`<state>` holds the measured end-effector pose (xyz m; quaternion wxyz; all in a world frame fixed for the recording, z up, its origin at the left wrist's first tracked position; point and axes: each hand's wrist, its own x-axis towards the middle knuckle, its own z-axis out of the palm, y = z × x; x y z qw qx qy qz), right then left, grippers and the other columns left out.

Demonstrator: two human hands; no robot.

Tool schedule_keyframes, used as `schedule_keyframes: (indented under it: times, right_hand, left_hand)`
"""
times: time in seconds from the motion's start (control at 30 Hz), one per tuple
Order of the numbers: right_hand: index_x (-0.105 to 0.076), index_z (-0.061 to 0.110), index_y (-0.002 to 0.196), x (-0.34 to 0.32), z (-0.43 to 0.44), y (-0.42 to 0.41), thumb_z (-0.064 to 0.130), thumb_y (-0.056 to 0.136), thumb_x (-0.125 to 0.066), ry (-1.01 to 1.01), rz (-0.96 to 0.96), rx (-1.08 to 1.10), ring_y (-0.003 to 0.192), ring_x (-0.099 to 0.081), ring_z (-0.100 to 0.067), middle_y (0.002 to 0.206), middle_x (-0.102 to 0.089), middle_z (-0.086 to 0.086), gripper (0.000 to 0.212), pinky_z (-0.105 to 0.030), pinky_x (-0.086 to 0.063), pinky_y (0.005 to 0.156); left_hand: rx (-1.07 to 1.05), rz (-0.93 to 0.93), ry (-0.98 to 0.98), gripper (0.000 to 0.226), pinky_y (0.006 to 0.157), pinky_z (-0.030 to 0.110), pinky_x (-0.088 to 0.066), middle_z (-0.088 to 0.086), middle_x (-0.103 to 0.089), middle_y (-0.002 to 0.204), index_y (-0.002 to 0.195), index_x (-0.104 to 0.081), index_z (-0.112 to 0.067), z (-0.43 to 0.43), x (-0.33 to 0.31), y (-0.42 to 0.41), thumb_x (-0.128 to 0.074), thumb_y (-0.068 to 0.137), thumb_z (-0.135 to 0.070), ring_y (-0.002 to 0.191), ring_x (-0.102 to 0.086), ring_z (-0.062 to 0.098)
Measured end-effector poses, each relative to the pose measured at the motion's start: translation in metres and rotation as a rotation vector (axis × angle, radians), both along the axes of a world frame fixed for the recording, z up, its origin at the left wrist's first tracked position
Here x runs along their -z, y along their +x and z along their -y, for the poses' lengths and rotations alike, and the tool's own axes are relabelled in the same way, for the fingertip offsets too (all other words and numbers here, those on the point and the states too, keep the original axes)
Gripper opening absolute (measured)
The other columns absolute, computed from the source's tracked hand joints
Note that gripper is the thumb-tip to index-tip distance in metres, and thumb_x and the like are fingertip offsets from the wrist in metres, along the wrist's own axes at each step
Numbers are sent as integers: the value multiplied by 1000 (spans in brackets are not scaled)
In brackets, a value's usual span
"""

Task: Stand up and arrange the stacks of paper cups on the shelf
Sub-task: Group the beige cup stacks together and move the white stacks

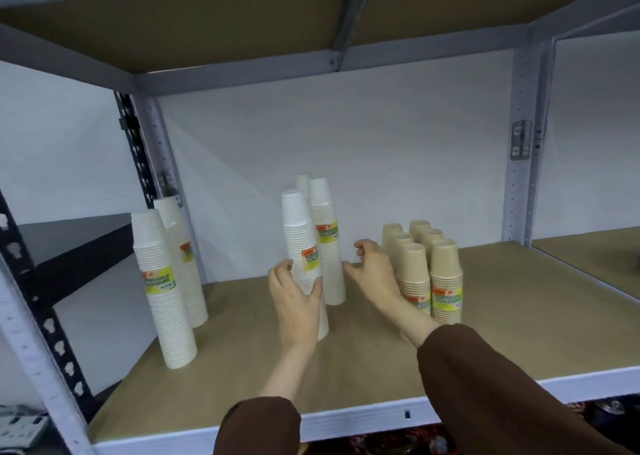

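Several wrapped stacks of paper cups stand upright on the brown shelf board (346,361). Two white stacks (162,281) stand at the left. In the middle stands a front white stack (300,243) with my left hand (294,298) wrapped around its lower part. Right behind it is a second white stack (325,236), and a third one's top (302,182) peeks out further back. My right hand (372,267) hovers open just right of these, touching nothing that I can see. Several short brown cup stacks (440,274) stand in two rows at the right, partly hidden by my right forearm.
Grey metal uprights (519,163) frame the bay, with an upper shelf (242,31) overhead. A white wall (346,149) closes the back. A black rack (52,267) adjoins at the left. Bare board lies at the front and far right of the shelf.
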<state>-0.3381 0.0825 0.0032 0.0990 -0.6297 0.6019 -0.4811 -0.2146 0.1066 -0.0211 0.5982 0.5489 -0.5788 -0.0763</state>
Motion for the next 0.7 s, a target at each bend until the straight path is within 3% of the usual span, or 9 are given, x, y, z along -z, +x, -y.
schedule_keyframes:
  times: [0.17, 0.4, 0.7]
  right_hand:
    - [-35, 2, 135, -17, 38, 12, 21, 80, -67, 79, 44, -17, 126, -45, -29, 136, -45, -17, 66, -36, -39, 102]
    - [-31, -1, 135, -24, 79, 25, 21, 74, -74, 220, 84, -31, 128, -40, -32, 137, -41, -20, 78, -38, -37, 104]
    - [-51, -1, 114, -16, 90, 24, 14, 70, -76, 209, 179, -38, 108, -59, -30, 117, -61, -18, 53, -33, -47, 86]
  left_hand:
    - [6, -10, 107, 74, 102, 33, -36, 16, -42, 126, 125, -38, 3, 14, 0, 6, -79, 68, -22, 121, -40, 27]
    - [42, -39, 160, 70, 97, 32, -41, 12, -47, 119, 120, -44, -2, 33, 0, 11, -82, 64, -21, 112, -48, 25]
    - [107, -7, 187, 60, 85, 25, -42, 9, -54, 118, 118, -51, -7, 58, -5, 26, -79, 68, -23, 104, -57, 23]
